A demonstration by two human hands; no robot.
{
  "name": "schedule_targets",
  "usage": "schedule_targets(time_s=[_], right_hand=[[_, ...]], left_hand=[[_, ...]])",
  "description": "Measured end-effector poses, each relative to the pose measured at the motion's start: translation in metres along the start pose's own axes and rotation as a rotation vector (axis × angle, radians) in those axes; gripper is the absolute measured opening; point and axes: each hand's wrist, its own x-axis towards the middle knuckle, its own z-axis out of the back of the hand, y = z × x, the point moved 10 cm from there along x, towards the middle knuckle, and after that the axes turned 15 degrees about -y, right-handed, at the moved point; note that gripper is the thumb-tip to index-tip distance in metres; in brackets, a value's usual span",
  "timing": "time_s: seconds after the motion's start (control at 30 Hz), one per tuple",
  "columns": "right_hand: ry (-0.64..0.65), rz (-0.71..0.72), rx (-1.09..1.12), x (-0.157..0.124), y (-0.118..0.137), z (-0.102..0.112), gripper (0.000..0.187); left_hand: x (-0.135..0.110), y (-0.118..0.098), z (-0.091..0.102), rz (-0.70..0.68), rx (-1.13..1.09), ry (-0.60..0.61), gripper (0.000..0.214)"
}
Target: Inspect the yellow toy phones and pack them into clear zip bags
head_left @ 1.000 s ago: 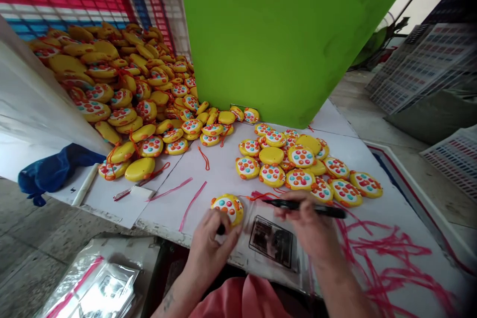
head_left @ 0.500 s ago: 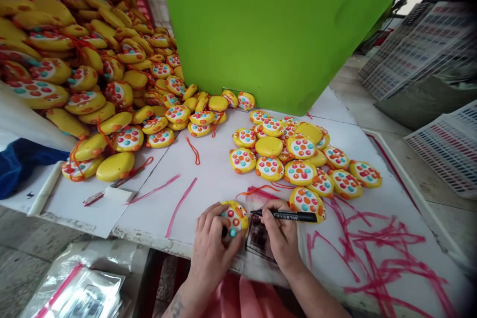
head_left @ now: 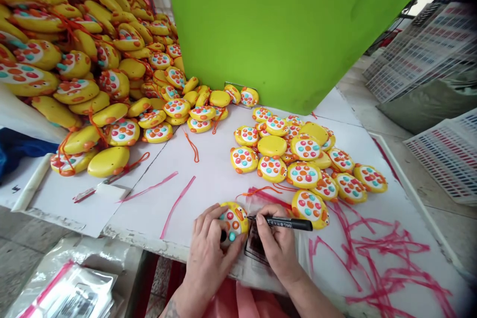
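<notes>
My left hand (head_left: 209, 246) is closed around a yellow duck-shaped toy (head_left: 235, 216) with a white face and coloured round buttons, holding it at the table's front edge. A small black piece (head_left: 223, 235), which looks like a marker cap, shows between its fingers. In my right hand (head_left: 278, 246) is a black marker (head_left: 292, 223), pinched with its tip pointing left. The tip is at the toy's eye; whether it touches I cannot tell. A clear plastic bag (head_left: 257, 243) with black print lies under my right hand. Beside the marker sits another duck toy (head_left: 309, 207).
More duck toys (head_left: 305, 174) cluster at the right centre. A large heap of them (head_left: 108, 54) fills the left. A green panel (head_left: 268, 25) stands at the back. Pink strips (head_left: 395, 243) lie at the right, and a cutter knife (head_left: 84, 195) at the left.
The marker has come slightly left and down, bringing its tip closer to the toy's eye. The toy remains in my left hand. The camera view has shifted slightly.
</notes>
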Motion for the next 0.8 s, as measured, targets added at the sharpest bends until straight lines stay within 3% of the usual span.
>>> schedule_targets(time_s=[0.3, 0.8], right_hand=[[-0.003, 0.093, -0.065, 0.0014, 0.0070, -0.0007, 0.003], [0.011, 0.092, -0.060, 0.0009, 0.0058, -0.0040, 0.003]], left_hand=[[0.0012, -0.0023, 0.0013, -0.013, -0.005, -0.003, 0.019], [0.0019, -0.0033, 0.0015, -0.031, -0.001, -0.011, 0.020]])
